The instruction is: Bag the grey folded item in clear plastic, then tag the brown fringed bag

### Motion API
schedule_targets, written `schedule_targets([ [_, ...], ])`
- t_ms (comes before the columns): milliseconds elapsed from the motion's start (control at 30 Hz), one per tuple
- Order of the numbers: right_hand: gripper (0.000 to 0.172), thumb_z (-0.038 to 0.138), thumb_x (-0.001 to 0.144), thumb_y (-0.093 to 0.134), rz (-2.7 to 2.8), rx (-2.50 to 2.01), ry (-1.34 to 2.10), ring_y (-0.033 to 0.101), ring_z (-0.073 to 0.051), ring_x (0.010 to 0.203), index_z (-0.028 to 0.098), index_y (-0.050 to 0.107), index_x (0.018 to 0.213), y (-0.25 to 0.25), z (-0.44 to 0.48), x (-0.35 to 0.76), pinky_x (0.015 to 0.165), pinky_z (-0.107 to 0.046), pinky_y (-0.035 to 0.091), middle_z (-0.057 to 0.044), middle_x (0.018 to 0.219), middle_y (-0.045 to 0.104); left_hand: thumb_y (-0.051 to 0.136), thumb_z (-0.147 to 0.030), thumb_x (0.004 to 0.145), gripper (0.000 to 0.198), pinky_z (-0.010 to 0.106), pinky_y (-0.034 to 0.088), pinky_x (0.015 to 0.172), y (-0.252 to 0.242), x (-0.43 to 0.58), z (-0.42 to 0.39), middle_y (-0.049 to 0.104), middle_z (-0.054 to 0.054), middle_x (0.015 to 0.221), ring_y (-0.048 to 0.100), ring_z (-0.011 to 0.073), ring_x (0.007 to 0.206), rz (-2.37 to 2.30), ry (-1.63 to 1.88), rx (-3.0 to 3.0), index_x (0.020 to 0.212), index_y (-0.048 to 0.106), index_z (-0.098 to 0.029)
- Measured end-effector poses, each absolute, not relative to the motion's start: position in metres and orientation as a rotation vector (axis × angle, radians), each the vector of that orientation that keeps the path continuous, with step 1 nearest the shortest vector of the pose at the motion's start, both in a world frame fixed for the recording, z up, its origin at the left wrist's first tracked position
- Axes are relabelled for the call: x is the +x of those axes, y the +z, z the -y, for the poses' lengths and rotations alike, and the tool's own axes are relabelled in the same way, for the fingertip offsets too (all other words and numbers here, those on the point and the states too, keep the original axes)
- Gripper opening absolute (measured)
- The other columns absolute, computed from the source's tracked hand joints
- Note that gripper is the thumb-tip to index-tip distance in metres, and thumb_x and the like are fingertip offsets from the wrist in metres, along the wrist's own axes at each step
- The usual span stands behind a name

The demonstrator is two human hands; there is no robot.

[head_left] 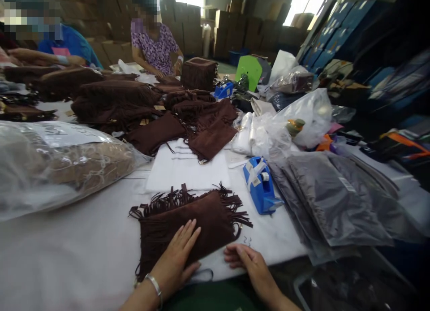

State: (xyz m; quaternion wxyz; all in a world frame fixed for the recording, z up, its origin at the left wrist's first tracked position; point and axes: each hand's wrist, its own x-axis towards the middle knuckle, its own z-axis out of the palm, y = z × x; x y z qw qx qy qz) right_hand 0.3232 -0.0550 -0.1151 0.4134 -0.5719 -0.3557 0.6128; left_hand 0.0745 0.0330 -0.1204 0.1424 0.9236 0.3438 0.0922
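A dark brown fringed bag [204, 212] lies flat on the white-covered table in front of me, its fringe spread along the far and right edges. My left hand [178, 252] rests on its front, fingers stretched out and palm down. Just right of the bag, near the table's front edge, my right hand [247, 259] has its fingers loosely curved, with nothing visible in them. A thin dark loop [204, 271] shows between the two hands. Beyond the bag is a white sheet stack [188, 172], and to its right stands a blue tape dispenser [260, 185].
More brown fringed bags [117, 98] are heaped across the far side. A large filled plastic bag [74, 167] lies at left; grey plastic-wrapped packets [336, 199] and clear plastic bags [302, 118] are at right. Two people work opposite, one in a purple patterned top [152, 44].
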Motion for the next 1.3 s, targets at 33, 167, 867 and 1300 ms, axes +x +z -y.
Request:
schedule_targets([
  [33,0.040,0.046,0.092,0.042,0.732,-1.449,1.613,0.064,-0.024,0.094,0.014,0.062,0.108,-0.119,0.059,0.329,0.083,-0.040,0.050,-0.013,0.103,0.067,0.058,-0.016,0.078,0.078,0.050,0.034,0.106,-0.120,0.084,-0.033,0.015,0.015,0.152,0.020,0.0309,0.138,-0.982,0.260,2.666,0.145,0.017,-0.016],
  [167,0.042,0.035,0.083,0.058,0.454,-1.370,1.793,0.061,-0.026,0.105,0.010,0.055,0.117,-0.120,0.060,0.340,0.090,-0.043,0.048,-0.017,0.113,0.063,0.043,0.008,0.065,0.087,0.052,0.032,0.107,-0.129,0.110,-0.030,0.014,0.014,0.152,0.013,0.0320,0.138,-0.994,0.260,2.771,0.145,0.018,-0.015],
  [867,0.052,0.018,0.094,0.015,1.452,-1.593,0.757,0.056,-0.007,0.109,0.003,0.065,0.093,-0.103,-0.032,0.335,0.089,-0.023,0.046,-0.010,0.110,0.067,0.031,0.007,0.063,0.086,0.047,0.039,0.104,-0.125,0.104,-0.018,0.035,0.008,0.145,0.030,0.0240,0.134,-0.649,0.481,2.701,0.145,0.020,-0.020],
  [1300,0.041,0.043,0.095,0.032,1.101,-1.456,1.108,0.053,-0.024,0.117,0.019,0.059,0.115,-0.098,-0.005,0.364,0.103,-0.047,0.040,-0.012,0.124,0.058,0.044,-0.046,0.089,0.030,0.038,0.060,0.072,-0.095,-0.023,-0.059,0.074,-0.001,0.087,0.070,0.0251,0.081,-1.586,0.866,1.649,0.088,0.069,-0.030],
])
